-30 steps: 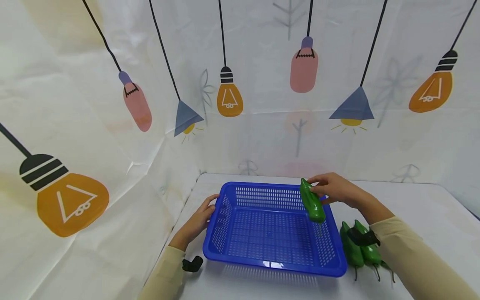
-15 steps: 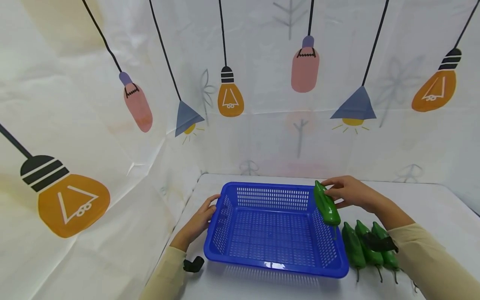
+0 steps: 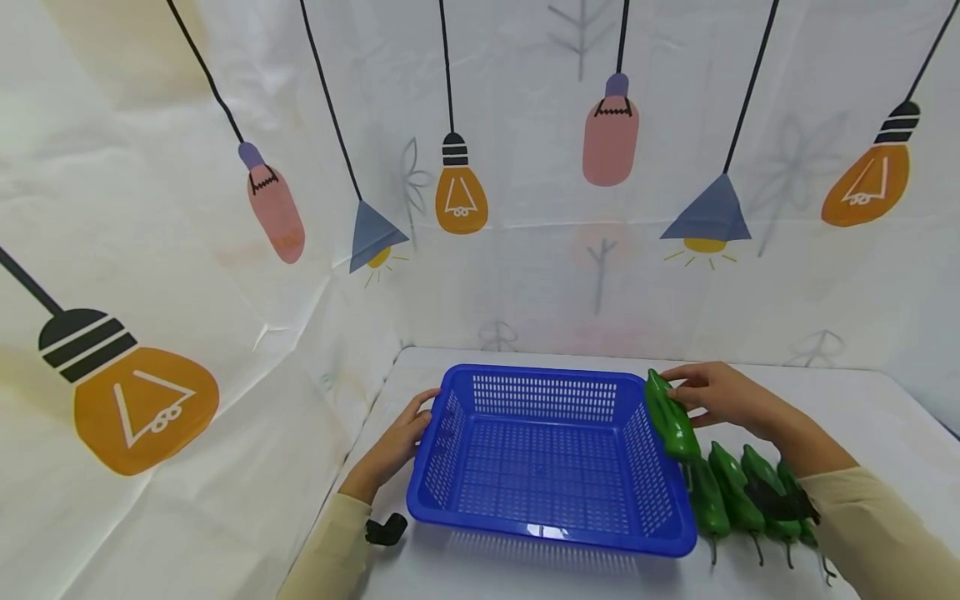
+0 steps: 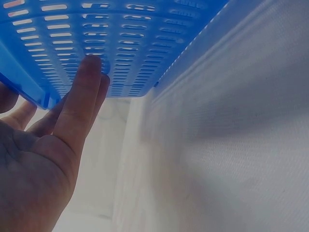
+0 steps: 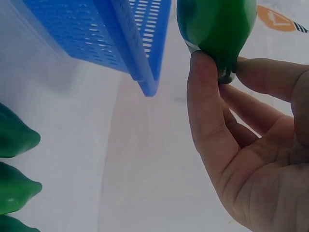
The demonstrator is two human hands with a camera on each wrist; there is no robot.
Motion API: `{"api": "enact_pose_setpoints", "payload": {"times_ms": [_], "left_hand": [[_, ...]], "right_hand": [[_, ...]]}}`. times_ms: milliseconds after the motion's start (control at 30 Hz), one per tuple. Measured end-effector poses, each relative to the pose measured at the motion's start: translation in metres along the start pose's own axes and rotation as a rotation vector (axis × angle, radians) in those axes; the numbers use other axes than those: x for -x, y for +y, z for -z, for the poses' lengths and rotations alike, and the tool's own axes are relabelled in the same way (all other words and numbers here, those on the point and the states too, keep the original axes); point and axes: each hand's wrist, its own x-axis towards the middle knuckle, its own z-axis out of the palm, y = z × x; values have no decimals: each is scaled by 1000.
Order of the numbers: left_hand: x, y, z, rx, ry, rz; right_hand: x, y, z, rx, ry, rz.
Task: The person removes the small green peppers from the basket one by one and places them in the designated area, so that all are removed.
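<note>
A blue plastic basket (image 3: 540, 467) with slotted walls stands on the white table. My left hand (image 3: 399, 437) holds its left side; in the left wrist view the fingers (image 4: 79, 104) lie along the outer wall, with the thumb at the rim. Above the basket's right rim, a glossy green pepper (image 3: 671, 417) hangs tilted, its stem end down. My right hand (image 3: 712, 396) pinches this pepper near its upper tip. Close up in the right wrist view, thumb and fingers (image 5: 205, 96) meet around the pepper's (image 5: 217, 29) narrow end.
Several more green peppers (image 3: 738, 492) lie in a row on the table (image 3: 847, 425), right of the basket and partly under my right forearm. White sheets (image 3: 525, 283) printed with lamps and bulbs rise behind the table and at the left.
My right hand has carried the pepper rightward and slightly down, from over the basket's inside to its right rim. More of the row of peppers shows. My left hand has stayed put.
</note>
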Motion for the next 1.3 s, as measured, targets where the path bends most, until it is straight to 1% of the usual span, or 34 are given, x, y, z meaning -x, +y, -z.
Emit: {"api": "enact_pose_setpoints", "payload": {"times_ms": [233, 400, 600, 833, 1033, 1300], "left_hand": [[1, -1, 0, -11, 7, 13], [0, -2, 0, -14, 9, 15], [-1, -2, 1, -15, 8, 13], [0, -1, 3, -15, 1, 1], [0, 0, 2, -16, 0, 7], [-1, 0, 0, -28, 7, 17]], "right_hand": [[9, 10, 4, 2, 20, -6], [16, 19, 8, -8, 15, -26], [23, 31, 14, -9, 18, -31], [29, 40, 20, 19, 19, -52], [35, 51, 24, 52, 32, -60], [39, 68, 30, 49, 43, -74]]}}
